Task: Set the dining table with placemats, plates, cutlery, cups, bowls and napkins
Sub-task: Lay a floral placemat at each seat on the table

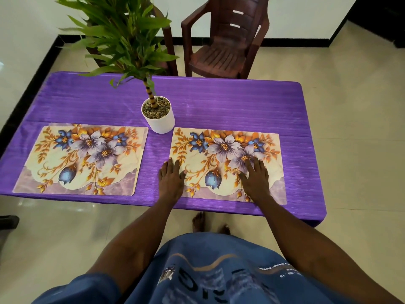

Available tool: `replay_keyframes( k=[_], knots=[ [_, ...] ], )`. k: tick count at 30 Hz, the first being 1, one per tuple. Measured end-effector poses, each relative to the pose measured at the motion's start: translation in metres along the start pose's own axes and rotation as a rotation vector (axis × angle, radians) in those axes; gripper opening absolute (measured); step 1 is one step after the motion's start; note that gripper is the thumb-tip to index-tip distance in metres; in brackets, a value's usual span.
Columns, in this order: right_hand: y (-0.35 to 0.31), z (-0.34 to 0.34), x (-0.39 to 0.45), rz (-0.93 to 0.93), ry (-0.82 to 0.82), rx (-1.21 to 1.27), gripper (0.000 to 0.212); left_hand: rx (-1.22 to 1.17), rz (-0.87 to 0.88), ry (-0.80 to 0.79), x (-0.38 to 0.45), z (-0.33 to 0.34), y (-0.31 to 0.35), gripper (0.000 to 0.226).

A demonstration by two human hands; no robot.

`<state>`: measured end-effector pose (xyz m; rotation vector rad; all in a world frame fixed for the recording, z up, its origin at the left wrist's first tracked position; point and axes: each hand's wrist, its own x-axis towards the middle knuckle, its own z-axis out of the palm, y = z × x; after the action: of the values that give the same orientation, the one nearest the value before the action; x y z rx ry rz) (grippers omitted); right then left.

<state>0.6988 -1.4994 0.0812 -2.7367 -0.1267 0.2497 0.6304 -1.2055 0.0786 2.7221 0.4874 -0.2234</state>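
Both my palms are lying flat on the right-hand placemat.

My left hand [171, 178] is resting with straight fingers across the left edge of the right placemat [228, 165], half on the purple tablecloth [219, 106], while my right hand [255, 179] is pressing flat on the mat's flower print, fingers released and gripping nothing. That mat is lying at the table's near edge, just beside the white plant pot [158, 117]; the left placemat [81, 159] is lying apart from it on the pot's other side. A brown plastic chair [223, 40] is standing beyond the far edge.
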Motion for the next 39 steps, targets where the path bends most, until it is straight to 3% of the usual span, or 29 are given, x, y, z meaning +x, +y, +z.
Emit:
replay_keyframes(
  k=[7,17,27,33,39],
  knots=[
    [-0.030,-0.006,-0.004,-0.002,0.083,0.073,0.065,-0.106,-0.026,0.076,-0.012,-0.016,0.000,0.061],
    [-0.148,0.024,-0.024,-0.250,0.038,0.067,0.045,-0.192,-0.129,0.317,-0.051,-0.050,-0.057,0.040],
    [-0.321,0.093,-0.039,-0.400,0.000,0.145,0.025,-0.249,-0.277,0.436,-0.057,-0.109,-0.212,0.038],
    [-0.432,0.142,-0.052,-0.399,-0.128,0.093,0.045,-0.276,-0.360,0.430,-0.048,-0.154,-0.322,0.039],
    [-0.493,0.161,-0.038,-0.330,-0.142,0.107,0.051,-0.311,-0.394,0.321,-0.010,-0.195,-0.377,0.041]
  ],
)
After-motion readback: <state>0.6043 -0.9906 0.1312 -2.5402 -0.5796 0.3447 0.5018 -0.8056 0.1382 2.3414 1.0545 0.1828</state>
